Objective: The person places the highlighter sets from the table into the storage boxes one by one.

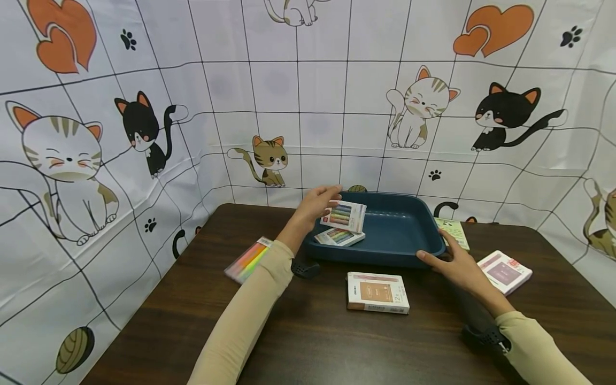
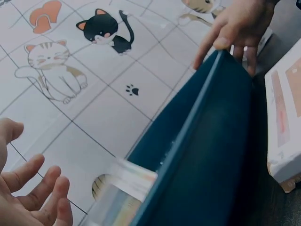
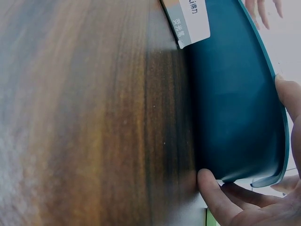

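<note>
Head view shows your left hand (image 1: 314, 206) above the left end of the blue tray (image 1: 399, 232). Its fingers are loosely spread in the left wrist view and pinch nothing, so I judge this grip as released. Just beside them, the upper carton (image 1: 347, 215) tilts above the lower carton (image 1: 337, 238), inside the tray. It is blurred in the left wrist view, so I cannot tell whether it rests firmly. Your right hand (image 1: 454, 264) grasps the tray's near right corner, thumb at the rim, other fingers around the outer side.

Please be careful: the upper carton could slide or land crooked, because the one under it also lies slanted. If your right hand pulls the corner, the tray could turn and shift both cartons, or hit the white box (image 1: 377, 293) near its front wall. Farther out on the table (image 1: 298, 347), the highlighter pack (image 1: 248, 260) lies left, close to your left forearm; your sleeve could brush it. The pink-white box (image 1: 504, 271) lies beyond your right hand.
</note>
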The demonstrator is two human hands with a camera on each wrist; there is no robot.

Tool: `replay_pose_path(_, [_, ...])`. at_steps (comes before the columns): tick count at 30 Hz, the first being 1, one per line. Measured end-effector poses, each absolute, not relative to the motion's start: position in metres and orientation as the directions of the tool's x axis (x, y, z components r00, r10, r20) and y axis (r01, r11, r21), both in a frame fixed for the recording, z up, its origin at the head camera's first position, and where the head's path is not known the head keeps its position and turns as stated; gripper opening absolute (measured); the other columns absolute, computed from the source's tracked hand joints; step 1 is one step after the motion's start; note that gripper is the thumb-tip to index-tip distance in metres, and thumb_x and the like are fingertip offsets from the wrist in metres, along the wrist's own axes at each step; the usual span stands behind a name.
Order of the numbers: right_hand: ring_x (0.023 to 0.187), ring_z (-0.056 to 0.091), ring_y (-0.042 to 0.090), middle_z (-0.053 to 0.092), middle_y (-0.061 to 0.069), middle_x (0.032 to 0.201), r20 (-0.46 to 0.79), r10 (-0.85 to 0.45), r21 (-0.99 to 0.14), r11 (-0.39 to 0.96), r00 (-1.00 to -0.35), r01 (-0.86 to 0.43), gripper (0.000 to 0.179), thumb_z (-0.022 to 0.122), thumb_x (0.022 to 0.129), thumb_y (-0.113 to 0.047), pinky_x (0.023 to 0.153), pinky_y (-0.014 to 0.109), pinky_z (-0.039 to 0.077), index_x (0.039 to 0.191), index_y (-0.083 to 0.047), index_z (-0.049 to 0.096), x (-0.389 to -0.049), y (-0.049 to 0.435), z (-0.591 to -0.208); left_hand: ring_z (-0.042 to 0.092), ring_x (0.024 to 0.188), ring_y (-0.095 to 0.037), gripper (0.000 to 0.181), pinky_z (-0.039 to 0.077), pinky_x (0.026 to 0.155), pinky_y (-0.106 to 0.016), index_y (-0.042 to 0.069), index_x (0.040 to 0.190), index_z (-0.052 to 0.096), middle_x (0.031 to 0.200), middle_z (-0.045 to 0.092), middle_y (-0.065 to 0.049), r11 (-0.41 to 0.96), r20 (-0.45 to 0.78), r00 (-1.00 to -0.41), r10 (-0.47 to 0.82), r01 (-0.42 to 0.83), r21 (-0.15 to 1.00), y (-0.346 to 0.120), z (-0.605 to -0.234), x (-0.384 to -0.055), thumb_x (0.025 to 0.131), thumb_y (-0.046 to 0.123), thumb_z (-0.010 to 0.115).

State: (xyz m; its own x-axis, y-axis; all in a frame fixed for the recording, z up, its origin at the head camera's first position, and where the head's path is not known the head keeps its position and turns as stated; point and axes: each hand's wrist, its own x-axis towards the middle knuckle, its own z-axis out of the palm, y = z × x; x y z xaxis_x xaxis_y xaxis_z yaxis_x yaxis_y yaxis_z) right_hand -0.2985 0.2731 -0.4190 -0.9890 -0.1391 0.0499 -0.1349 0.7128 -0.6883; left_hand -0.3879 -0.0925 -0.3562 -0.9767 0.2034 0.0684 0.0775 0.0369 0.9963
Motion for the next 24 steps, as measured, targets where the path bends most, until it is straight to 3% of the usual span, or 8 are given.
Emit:
replay_pose_path(9, [0.101,0.070,0.036,0.039,0.042,0.145,0.049,-0.146,-0.710,0.691,-0.988,-0.137,0.107,0.065,0.094,-0.061,0.093,0.063,0.049,0.165,-0.013,0.000,-0.2962,0.2753,-0.4221,0.063,0.113,-0.020,0.060,0.050,0.101,-0.043,0.013,0.142,0.058,0.129,0.065,-0.005,0.026,0.112,-0.970,0.218,0.120,0.992,-0.0910,-0.3497,-0.3842,0.099,0.054,0.062])
replay_pose_path(14, [0.106,0.068,0.037,0.041,0.042,0.144,0.047,-0.144,-0.706,0.695,-0.988,-0.135,0.108,0.064,0.093,-0.062,0.092,0.061,0.050,0.164,-0.012,0.000,-0.2966,0.2750,-0.4219,0.063,0.116,-0.021,0.064,0.049,0.103,-0.045,0.012,0.146,0.055,0.133,0.063,-0.007,0.033,0.097,-0.965,0.242,0.108,0.994,-0.0919,-0.3511,-0.3849,0.099,0.055,0.061])
replay_pose_path(20, [0.100,0.070,0.031,0.044,0.041,0.142,0.043,-0.147,-0.717,0.684,-0.988,-0.133,0.108,0.065,0.093,-0.061,0.092,0.059,0.051,0.164,-0.012,-0.001,-0.2977,0.2740,-0.4199,0.061,0.119,-0.024,0.063,0.049,0.101,-0.044,0.012,0.146,0.055,0.138,0.060,-0.011,0.028,0.081,-0.961,0.264,0.091,0.995,-0.0941,-0.3515,-0.3856,0.099,0.054,0.061])
replay_pose_path(24, [0.107,0.067,0.036,0.041,0.041,0.144,0.043,-0.142,-0.709,0.693,-0.989,-0.130,0.109,0.065,0.093,-0.062,0.093,0.060,0.051,0.164,-0.011,0.000,-0.2981,0.2732,-0.4188,0.060,0.122,-0.027,0.062,0.050,0.101,-0.044,0.013,0.146,0.056,0.136,0.061,-0.009,0.013,0.064,-0.957,0.284,0.071,0.997,-0.0947,-0.3521,-0.3864,0.099,0.054,0.061])
